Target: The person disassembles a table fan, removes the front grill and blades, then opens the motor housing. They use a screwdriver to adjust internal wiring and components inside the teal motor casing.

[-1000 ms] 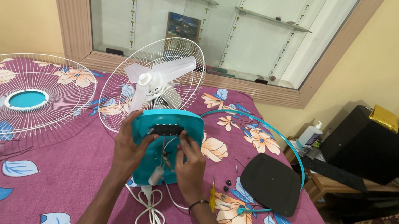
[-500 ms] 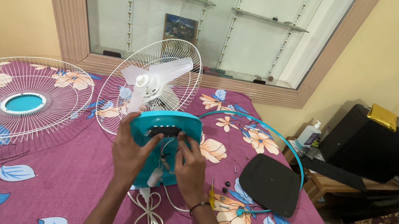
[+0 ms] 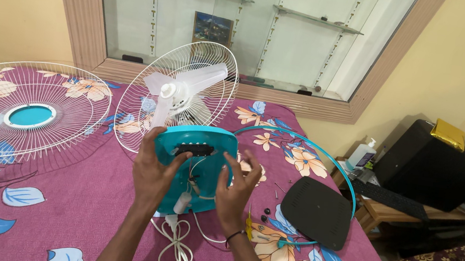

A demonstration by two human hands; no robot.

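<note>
Both hands' spread fingers (image 3: 181,159) clasp the upturned teal fan base (image 3: 194,167), wiring exposed.

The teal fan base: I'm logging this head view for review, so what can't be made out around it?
- Teal fan base: its lower sides are covered by the left hand and right hand.
- Wiring inside the opening: too small to trace.
- Small dark parts by the black cover: too small to identify.
- Front grille: cut off by the left edge.
- White cord: its end isn't visible.
</note>
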